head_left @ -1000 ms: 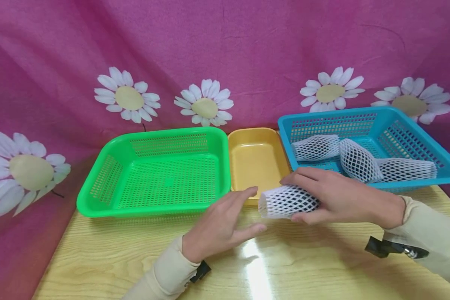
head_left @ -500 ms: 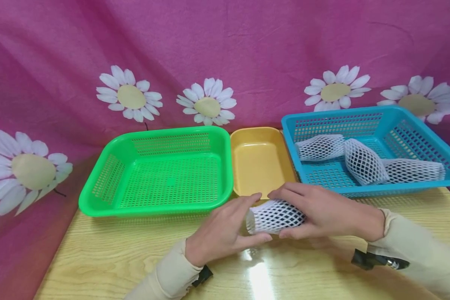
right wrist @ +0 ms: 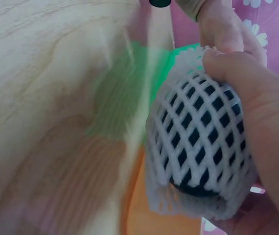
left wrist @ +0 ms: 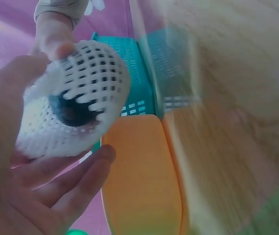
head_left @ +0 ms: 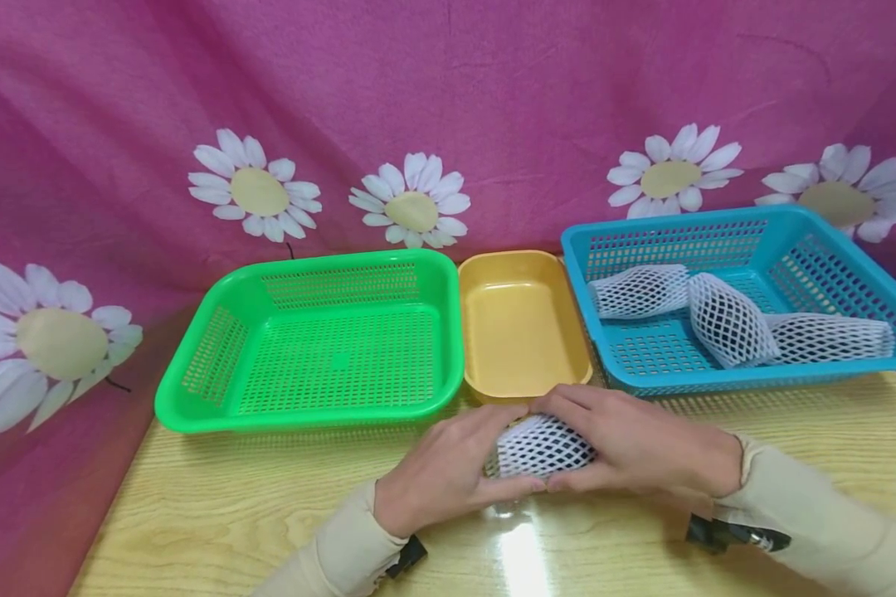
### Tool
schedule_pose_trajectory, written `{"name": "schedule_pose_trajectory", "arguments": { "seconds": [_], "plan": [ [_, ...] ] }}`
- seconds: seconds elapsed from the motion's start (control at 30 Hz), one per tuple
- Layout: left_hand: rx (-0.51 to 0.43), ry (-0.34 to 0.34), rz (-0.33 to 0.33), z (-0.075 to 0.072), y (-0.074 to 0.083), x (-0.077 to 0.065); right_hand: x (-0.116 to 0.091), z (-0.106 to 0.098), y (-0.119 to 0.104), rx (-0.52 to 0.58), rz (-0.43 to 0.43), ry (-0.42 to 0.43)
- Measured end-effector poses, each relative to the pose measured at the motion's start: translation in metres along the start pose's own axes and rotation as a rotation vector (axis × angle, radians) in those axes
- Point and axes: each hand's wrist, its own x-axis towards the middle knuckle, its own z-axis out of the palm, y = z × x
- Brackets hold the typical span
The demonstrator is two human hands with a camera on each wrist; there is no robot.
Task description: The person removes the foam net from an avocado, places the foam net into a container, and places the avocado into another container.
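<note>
And here's the surface (head_left: 194, 506), pale wood grain, glossy, a bright streak of light across its near part! Along the back, three in a row: green basket (head_left: 306, 419) on the left, blue basket (head_left: 717, 380) on the right, yellow tray (head_left: 526, 332) snug between them!

Backdrop: magenta cloth (head_left: 523, 91) is hanging behind the table, falling in soft folds and showing large white daisies (head_left: 411, 211) with pale yellow centres. Wood-grain tabletop (head_left: 216, 497) is reflecting a bright streak of light (head_left: 523, 555) toward its front. Green perforated basket (head_left: 336, 361) is standing at frame left; yellow plastic tray (head_left: 526, 332) is sitting between it and a blue perforated basket (head_left: 754, 377).
</note>
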Motion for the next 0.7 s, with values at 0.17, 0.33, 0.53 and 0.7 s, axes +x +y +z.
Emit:
{"name": "schedule_pose_trajectory", "arguments": {
  "seconds": [0.17,0.33,0.53,0.7],
  "plan": [
    [0.042,-0.050,-0.021,0.004,-0.001,0.000,0.000,0.008,0.001,0.020,0.024,-0.023],
    [0.056,-0.094,-0.012,0.007,-0.002,-0.001,0.001,0.015,0.003,0.046,0.029,-0.042],
    [0.084,-0.102,-0.006,0.012,-0.005,-0.001,0.002,0.024,0.007,0.063,-0.012,-0.017],
    [0.106,-0.107,-0.003,0.013,-0.007,-0.001,0.003,0.031,0.010,0.093,-0.022,0.011]
  ]
}}
